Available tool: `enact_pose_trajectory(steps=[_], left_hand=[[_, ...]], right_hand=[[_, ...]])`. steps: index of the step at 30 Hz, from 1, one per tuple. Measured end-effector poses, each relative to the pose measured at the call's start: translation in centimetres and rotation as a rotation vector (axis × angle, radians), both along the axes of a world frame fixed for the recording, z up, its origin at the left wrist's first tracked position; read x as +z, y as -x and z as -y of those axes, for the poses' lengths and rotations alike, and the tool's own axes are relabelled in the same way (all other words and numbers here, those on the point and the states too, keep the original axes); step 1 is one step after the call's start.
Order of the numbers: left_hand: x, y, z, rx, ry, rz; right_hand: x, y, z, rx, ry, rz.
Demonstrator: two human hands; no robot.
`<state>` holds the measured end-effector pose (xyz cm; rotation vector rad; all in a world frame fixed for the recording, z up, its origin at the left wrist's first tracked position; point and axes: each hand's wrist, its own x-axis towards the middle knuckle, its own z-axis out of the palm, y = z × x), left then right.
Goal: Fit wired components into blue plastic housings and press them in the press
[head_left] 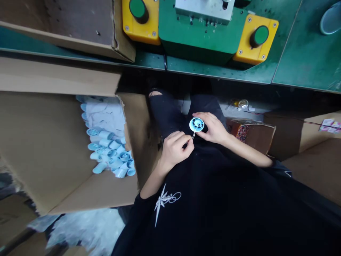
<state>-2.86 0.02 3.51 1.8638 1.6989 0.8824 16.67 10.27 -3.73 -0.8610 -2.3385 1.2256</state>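
Observation:
My right hand (211, 128) grips a light blue round plastic part (192, 125) above my lap. Its open end faces up, and dark gaps show between the spokes inside. From it run thin pale wires (193, 135), pinched between the thumb and finger of my left hand (177, 147). The far side of the part is hidden by my right fingers. Left of my legs, an open cardboard box (64, 188) holds many similar light blue plastic parts (114, 151).
Ahead stands a green bench (306, 60) with a green machine base (197, 46) between two yellow button boxes (245, 53). A second cardboard box (117, 49) sits on the bench at the left. At right, a small box (255, 137) is by my leg.

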Motion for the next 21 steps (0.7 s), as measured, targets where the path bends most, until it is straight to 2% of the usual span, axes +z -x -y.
enact_pose_trajectory(steps=[7, 13, 16, 21], left_hand=[[-0.7, -0.1, 0.3, 0.018, -0.057, -0.186], [-1.0, -0.2, 0.6, 0.025, -0.037, -0.241], [-1.1, -0.2, 0.6, 0.019, 0.02, -0.244], [-0.8, -0.4, 0.4, -0.015, 0.211, -0.179]], right_hand=[[0.1, 0.0, 0.1, 0.016, -0.026, 0.038], [0.4, 0.0, 0.0, 0.043, -0.088, 0.104], [0.6, 0.1, 0.0, 0.062, -0.102, 0.127], [1.0, 0.2, -0.1, 0.105, -0.119, 0.153]])
